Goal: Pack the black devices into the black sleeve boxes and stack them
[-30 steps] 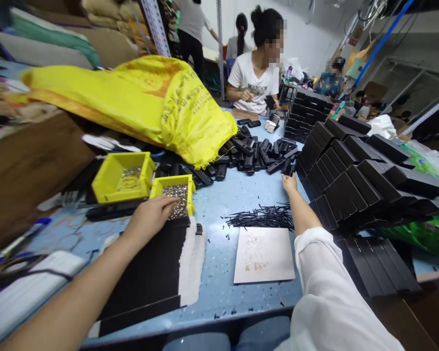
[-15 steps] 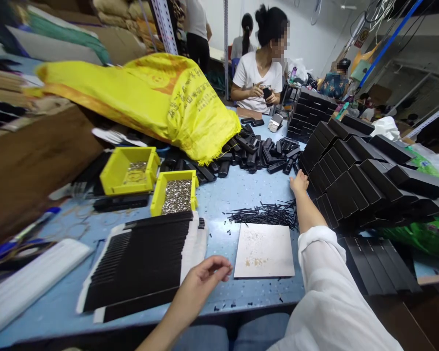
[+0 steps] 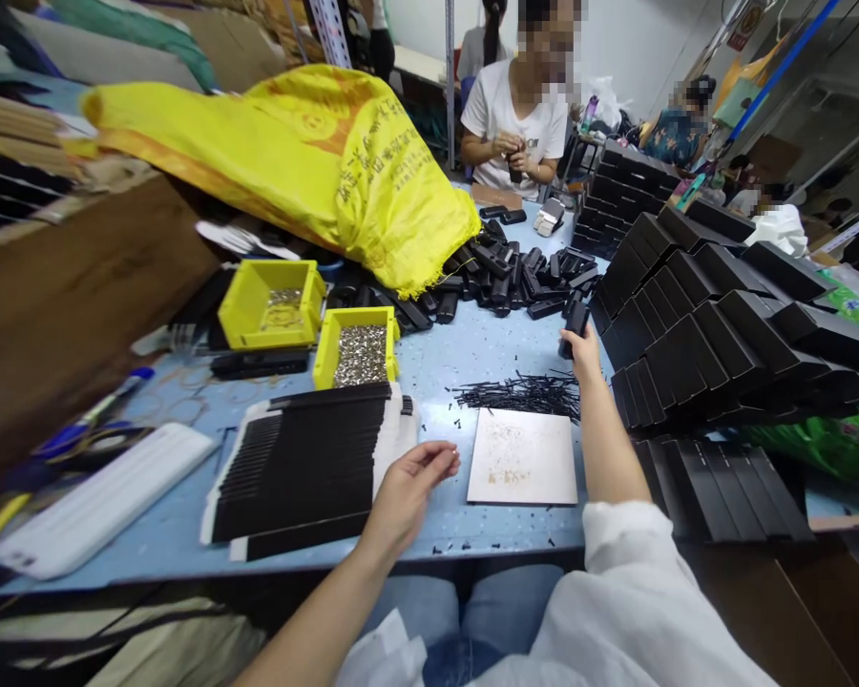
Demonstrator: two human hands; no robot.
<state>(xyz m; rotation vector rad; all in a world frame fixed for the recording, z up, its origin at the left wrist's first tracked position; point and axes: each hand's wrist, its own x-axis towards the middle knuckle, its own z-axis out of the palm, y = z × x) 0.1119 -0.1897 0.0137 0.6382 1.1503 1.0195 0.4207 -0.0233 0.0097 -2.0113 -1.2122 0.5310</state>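
Observation:
My right hand (image 3: 585,355) grips a black oblong plastic casing (image 3: 576,322), held up at the right end of the pile of similar black casings (image 3: 501,277). Its fingers wrap round the lower end. My left hand (image 3: 416,482) hovers between the stack of flat black pieces with white edges (image 3: 307,472) and a white board (image 3: 526,477). Thumb and fingertips are pinched together, and a tiny pale speck shows at the tips, too small to name. Behind the board lies a heap of thin black sticks (image 3: 519,391).
Two yellow bins (image 3: 272,329) hold small metal pieces. A yellow sack (image 3: 279,162) covers the back left. Black boxes (image 3: 716,334) are piled at the right. Opposite, a co-worker in a white shirt (image 3: 497,105) handles a dark item. A long white box (image 3: 107,501) lies at left.
My right hand has picked up a black casing from the pile's right end and drawn it slightly back. My left hand stays pinched near the board. The camera view has shifted.

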